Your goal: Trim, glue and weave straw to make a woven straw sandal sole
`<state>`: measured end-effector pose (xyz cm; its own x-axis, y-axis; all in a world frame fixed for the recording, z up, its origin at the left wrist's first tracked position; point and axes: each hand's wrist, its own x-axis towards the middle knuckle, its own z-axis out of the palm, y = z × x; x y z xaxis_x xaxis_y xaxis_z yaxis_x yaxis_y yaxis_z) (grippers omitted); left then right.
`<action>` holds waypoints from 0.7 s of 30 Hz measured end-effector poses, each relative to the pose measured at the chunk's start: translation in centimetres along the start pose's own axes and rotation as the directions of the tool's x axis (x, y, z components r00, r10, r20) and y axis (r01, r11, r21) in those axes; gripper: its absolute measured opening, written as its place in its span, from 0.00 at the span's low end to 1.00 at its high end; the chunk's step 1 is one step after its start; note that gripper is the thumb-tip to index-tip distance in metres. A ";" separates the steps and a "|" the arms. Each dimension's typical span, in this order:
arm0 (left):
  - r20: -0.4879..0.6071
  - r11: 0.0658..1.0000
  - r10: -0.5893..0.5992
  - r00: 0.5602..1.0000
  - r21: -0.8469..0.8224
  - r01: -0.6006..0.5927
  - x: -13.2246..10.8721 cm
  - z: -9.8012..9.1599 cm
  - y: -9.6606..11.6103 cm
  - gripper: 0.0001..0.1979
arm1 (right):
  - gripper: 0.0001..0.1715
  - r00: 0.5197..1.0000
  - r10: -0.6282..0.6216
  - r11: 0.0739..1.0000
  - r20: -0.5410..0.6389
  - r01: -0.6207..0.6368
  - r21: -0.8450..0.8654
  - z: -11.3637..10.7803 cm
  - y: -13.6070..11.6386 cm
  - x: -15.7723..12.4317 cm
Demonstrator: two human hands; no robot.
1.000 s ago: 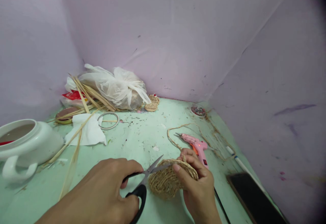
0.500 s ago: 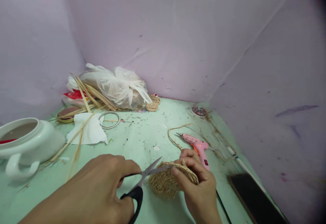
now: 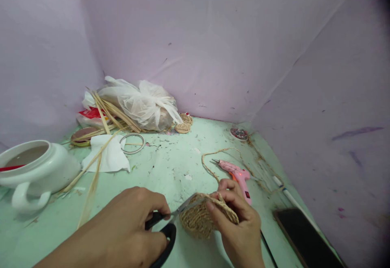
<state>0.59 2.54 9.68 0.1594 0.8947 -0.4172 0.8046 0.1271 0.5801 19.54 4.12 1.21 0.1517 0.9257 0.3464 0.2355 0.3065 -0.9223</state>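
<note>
My left hand [image 3: 128, 227] grips black-handled scissors [image 3: 167, 227], whose blades are closed against the top edge of a round coiled-rope mat [image 3: 196, 221]. My right hand [image 3: 239, 223] pinches that mat on its right side and holds it tilted just above the green table [image 3: 164, 166]. A loose rope strand [image 3: 213, 154] runs from the mat out across the table. Behind my right hand lies a pink glue gun [image 3: 236, 174] with a red light showing.
A white ceramic pot [image 3: 33, 174] stands at left. Straw strips [image 3: 100, 138], white tissue [image 3: 108, 158], a metal ring [image 3: 132, 143] and a plastic bag [image 3: 140, 105] crowd the back left. A small woven piece [image 3: 183, 125] lies by the wall. A dark phone [image 3: 307, 239] lies at right.
The scissor blades have closed on the mat's top edge. The view shifted slightly; both hands stay in place.
</note>
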 end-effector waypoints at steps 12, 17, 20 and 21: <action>-0.352 0.863 0.356 0.866 0.480 -0.159 -0.1 2.4 0.2 0.18 | 0.03 0.998 0.050 0.998 -0.031 -0.050 -0.025 -0.1 0.2 -0.1; -0.069 0.982 0.070 0.995 0.179 -0.057 0.0 1.2 1.0 0.10 | 0.03 0.991 0.128 0.990 -0.031 -0.126 0.065 0.0 0.7 -0.1; 0.109 0.998 0.011 0.994 -0.056 -0.005 0.4 0.5 0.8 0.08 | 0.04 0.976 0.215 0.964 -0.017 -0.210 0.166 0.1 1.6 -0.2; 0.131 0.993 0.011 0.991 -0.119 0.005 0.6 0.4 0.6 0.07 | 0.05 0.970 0.242 0.951 -0.018 -0.234 0.202 0.1 1.9 -0.2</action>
<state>1.36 3.03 9.48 0.2419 0.8322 -0.4990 0.7317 0.1813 0.6571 19.82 4.54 -0.63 0.2214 0.9683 0.1155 -0.0053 0.1197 -0.9928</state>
